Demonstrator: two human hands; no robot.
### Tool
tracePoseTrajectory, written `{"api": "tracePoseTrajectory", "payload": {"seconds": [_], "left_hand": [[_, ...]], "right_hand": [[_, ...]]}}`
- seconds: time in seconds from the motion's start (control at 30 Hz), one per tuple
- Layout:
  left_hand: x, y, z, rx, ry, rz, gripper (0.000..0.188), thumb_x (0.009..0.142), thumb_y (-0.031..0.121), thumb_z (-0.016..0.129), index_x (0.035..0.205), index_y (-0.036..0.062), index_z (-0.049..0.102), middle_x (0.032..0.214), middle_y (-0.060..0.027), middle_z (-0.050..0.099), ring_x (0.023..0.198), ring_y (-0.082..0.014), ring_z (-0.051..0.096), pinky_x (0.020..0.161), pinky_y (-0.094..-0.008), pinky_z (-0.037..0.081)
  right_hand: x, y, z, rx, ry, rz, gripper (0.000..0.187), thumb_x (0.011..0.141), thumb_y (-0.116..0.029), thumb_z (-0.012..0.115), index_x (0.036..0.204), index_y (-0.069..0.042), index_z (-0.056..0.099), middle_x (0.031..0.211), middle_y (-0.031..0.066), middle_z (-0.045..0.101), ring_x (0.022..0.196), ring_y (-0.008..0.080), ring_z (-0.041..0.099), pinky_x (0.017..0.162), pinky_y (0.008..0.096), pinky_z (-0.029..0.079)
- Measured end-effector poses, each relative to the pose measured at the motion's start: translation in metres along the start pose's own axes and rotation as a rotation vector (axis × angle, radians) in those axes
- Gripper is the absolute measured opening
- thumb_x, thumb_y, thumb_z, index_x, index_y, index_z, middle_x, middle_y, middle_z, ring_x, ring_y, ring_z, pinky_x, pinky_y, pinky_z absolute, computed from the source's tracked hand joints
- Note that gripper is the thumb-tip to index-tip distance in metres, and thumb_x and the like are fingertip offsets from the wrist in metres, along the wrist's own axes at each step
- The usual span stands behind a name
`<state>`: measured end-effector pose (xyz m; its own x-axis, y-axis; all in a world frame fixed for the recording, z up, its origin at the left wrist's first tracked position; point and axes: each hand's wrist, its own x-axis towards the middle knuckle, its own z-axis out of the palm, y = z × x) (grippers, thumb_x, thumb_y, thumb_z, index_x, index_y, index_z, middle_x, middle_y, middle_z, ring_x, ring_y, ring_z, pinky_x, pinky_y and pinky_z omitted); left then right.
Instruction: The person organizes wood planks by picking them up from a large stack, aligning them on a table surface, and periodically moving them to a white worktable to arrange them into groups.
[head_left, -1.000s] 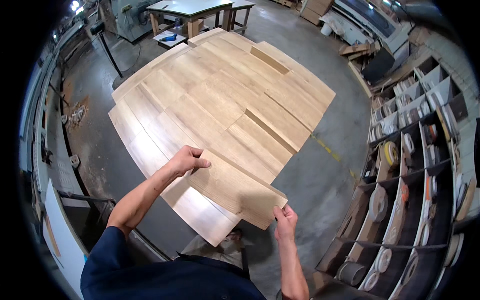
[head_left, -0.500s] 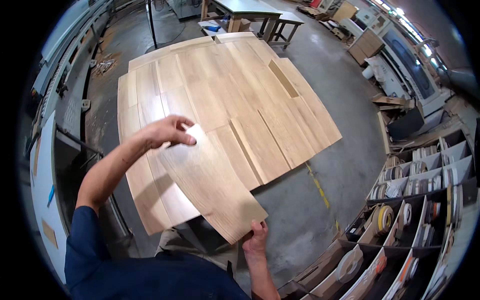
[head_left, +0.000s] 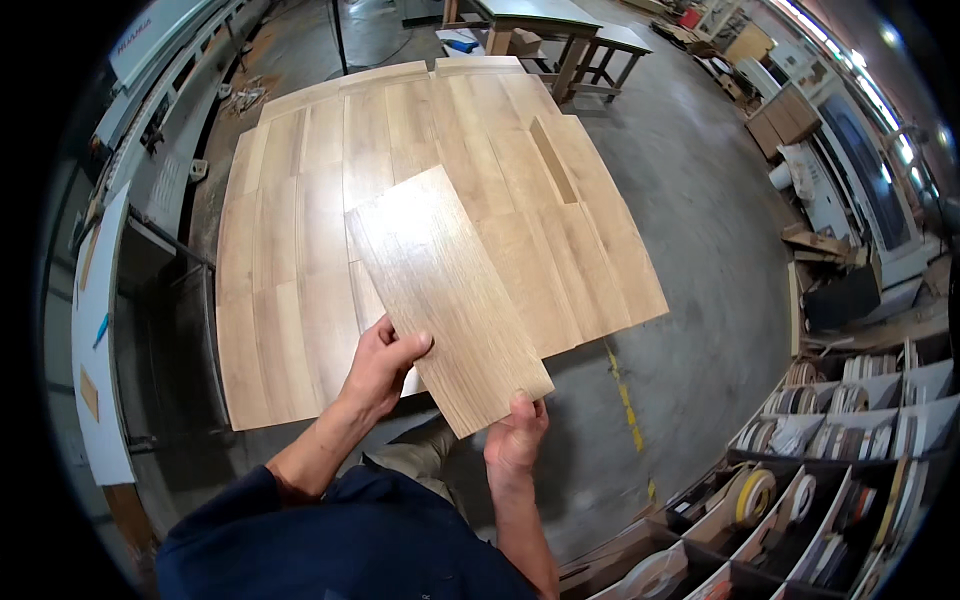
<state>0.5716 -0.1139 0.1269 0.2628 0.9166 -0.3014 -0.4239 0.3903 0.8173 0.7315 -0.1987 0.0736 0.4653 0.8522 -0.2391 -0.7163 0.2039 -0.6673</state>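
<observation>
A rectangular wood-grain panel (head_left: 450,290) is held tilted in front of me, above the near edge of a broad spread of similar panels. My left hand (head_left: 385,365) grips its left long edge, thumb on the upper face and fingers curled beneath. At the near right corner, my right hand (head_left: 517,430) pinches the panel between thumb and fingers. Beneath and beyond lie the light wood panels (head_left: 300,230), laid side by side in rows. Toward the right of that spread, a narrow slot (head_left: 555,160) shows between two panels. The held panel hides part of the rows.
To the lower right, a compartmented rack (head_left: 800,500) holds several rolls of edge banding (head_left: 755,497). Work tables (head_left: 540,15) stand at the far side. A long machine (head_left: 170,130) runs along the left, with a white board (head_left: 100,350) nearer. Yellow floor tape (head_left: 625,400) marks the concrete.
My left hand has slid from the panel's far end down to its left edge, nearer me. The panel now points farther away, and my right hand still holds its near corner.
</observation>
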Motion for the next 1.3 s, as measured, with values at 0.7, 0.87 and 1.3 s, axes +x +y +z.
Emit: {"api": "tracePoseTrajectory", "payload": {"seconds": [0.7, 0.87, 1.3], "left_hand": [[0.427, -0.003, 0.014, -0.042, 0.323, -0.133, 0.035, 0.070, 0.009, 0.068, 0.101, -0.0045, 0.057, 0.093, -0.0120, 0.064, 0.083, -0.0213, 0.062, 0.084, -0.0371, 0.048], [0.466, -0.035, 0.007, -0.015, 0.293, -0.224, 0.036, 0.070, 0.008, 0.068, 0.102, -0.0057, 0.058, 0.094, -0.0135, 0.063, 0.087, -0.0245, 0.062, 0.088, -0.0380, 0.047], [0.457, -0.041, 0.032, -0.005, 0.319, -0.345, 0.033, 0.073, 0.007, 0.068, 0.102, -0.0053, 0.059, 0.096, -0.0134, 0.063, 0.096, -0.0251, 0.059, 0.092, -0.0385, 0.043]], "right_hand": [[0.456, -0.154, -0.028, -1.014, -0.390, 0.039, 0.011, 0.088, -0.011, 0.055, 0.090, -0.001, 0.053, 0.075, -0.0066, 0.037, 0.065, 0.0030, 0.029, 0.057, 0.0188, 0.027], [0.554, -0.108, -0.045, -1.036, -0.413, 0.203, 0.025, 0.090, -0.020, 0.055, 0.100, 0.003, 0.055, 0.079, -0.0043, 0.051, 0.070, 0.0035, 0.042, 0.063, 0.0208, 0.037], [0.573, -0.080, -0.036, -0.947, -0.562, 0.482, 0.036, 0.089, -0.021, 0.058, 0.111, 0.006, 0.054, 0.103, 0.0090, 0.061, 0.089, 0.0124, 0.056, 0.080, 0.0261, 0.045]]}}
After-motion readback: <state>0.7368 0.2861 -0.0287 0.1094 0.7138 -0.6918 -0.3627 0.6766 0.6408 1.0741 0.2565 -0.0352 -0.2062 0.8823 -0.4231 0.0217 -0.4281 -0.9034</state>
